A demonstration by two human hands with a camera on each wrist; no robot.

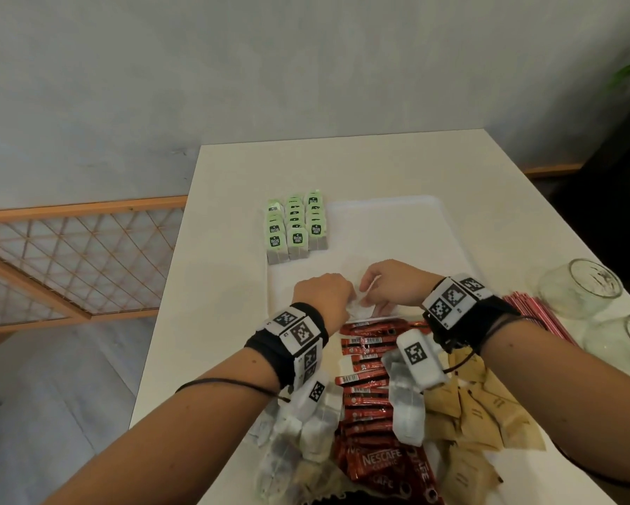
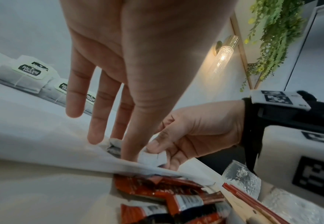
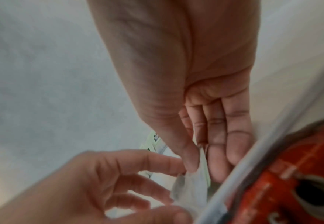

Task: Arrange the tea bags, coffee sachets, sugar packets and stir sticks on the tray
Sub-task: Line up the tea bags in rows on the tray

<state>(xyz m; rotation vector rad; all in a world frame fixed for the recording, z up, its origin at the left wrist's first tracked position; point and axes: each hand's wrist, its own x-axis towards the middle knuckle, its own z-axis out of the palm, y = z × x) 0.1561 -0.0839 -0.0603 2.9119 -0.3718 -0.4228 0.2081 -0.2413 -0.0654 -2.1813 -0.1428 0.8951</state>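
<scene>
Loose tea bag (image 2: 153, 156) is sitting at the near edge of the tray (image 1: 390, 220), both hands working it: left hand (image 1: 322, 298) and right hand (image 1: 392, 284) are pinching it. Best flattening it and tucking the tag before sliding it toward the three tea bag rows (image 1: 295, 227) far left. Tray's right side is lying open; coffee sachets (image 1: 368, 380) are crowding the near rim on the desk (image 1: 233, 169).

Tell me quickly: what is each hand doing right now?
Left hand: pinching the tea bag.
Right hand: pinching the same tea bag.
</scene>
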